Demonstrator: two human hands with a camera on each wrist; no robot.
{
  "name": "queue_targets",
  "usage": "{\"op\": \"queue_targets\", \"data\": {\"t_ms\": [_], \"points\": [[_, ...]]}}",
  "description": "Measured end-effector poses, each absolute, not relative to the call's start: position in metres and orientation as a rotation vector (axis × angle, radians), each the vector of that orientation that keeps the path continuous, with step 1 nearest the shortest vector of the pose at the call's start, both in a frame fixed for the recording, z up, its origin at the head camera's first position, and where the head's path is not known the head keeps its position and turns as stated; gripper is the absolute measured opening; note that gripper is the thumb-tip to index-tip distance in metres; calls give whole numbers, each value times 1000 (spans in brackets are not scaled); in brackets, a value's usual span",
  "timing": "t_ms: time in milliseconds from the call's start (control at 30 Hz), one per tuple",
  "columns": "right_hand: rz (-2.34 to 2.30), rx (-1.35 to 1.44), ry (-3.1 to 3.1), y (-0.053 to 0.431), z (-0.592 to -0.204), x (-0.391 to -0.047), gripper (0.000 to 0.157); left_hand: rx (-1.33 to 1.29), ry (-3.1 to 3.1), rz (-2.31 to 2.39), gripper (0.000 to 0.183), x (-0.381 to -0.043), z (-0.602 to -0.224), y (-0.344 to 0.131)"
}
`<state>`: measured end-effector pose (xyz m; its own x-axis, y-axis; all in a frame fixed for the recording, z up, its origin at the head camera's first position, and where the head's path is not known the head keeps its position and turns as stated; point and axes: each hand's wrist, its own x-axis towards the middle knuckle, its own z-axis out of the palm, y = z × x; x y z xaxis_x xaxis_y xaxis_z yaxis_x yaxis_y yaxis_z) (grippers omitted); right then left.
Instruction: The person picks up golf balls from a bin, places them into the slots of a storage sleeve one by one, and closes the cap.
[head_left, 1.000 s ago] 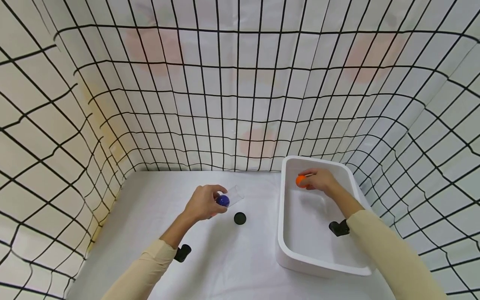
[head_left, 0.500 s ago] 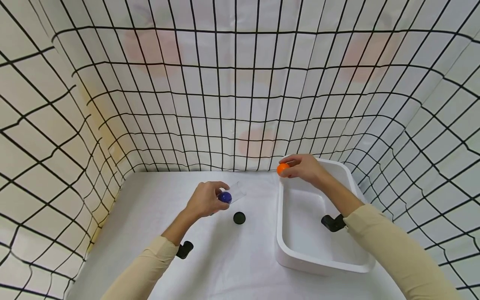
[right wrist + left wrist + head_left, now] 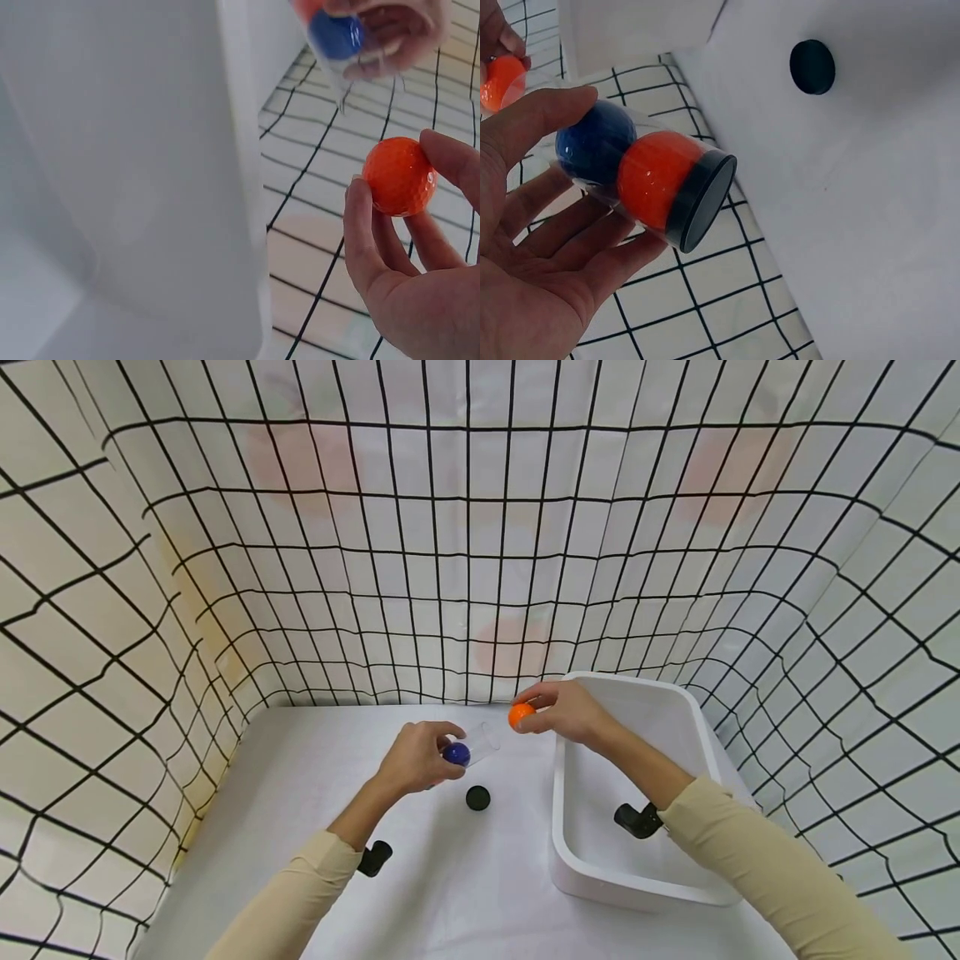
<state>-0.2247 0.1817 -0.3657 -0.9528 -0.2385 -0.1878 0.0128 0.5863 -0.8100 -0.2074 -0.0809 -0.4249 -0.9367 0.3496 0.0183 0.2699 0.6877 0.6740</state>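
Note:
My left hand (image 3: pixel 417 758) grips a clear plastic tube (image 3: pixel 483 743), tilted with its open end toward the right. Inside it sit a blue ball (image 3: pixel 596 141) and an orange golf ball (image 3: pixel 660 178), the orange one against the black cap (image 3: pixel 702 202) that closes the tube's lower end. Between thumb and fingertips my right hand (image 3: pixel 566 714) pinches another orange golf ball (image 3: pixel 400 176). That ball is just right of the tube's mouth, apart from it. A loose black cap (image 3: pixel 477 797) lies on the table below the tube.
A white plastic bin (image 3: pixel 558 827) stands on the right of the white table (image 3: pixel 465 893), under my right forearm. Black netting (image 3: pixel 468 556) over a white cloth surrounds the back and sides. Small black camera mounts (image 3: pixel 637 820) are on both wrists.
My right hand has carried the orange golf ball leftward out of the bin, over its rim, to near the tube. The left hand has shifted slightly right with the tube.

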Motion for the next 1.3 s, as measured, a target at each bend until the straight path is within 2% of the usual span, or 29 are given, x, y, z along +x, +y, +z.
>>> {"op": "queue_targets", "data": {"t_ms": [467,1300], "points": [[-1332,-249,2480,156,-369,-212,37,493,2742,1103,46,-207,-422,-77],[-1387,-338,2420,156,-384,-214,39,524,2760,1149,43,-203,-421,-75]]}}
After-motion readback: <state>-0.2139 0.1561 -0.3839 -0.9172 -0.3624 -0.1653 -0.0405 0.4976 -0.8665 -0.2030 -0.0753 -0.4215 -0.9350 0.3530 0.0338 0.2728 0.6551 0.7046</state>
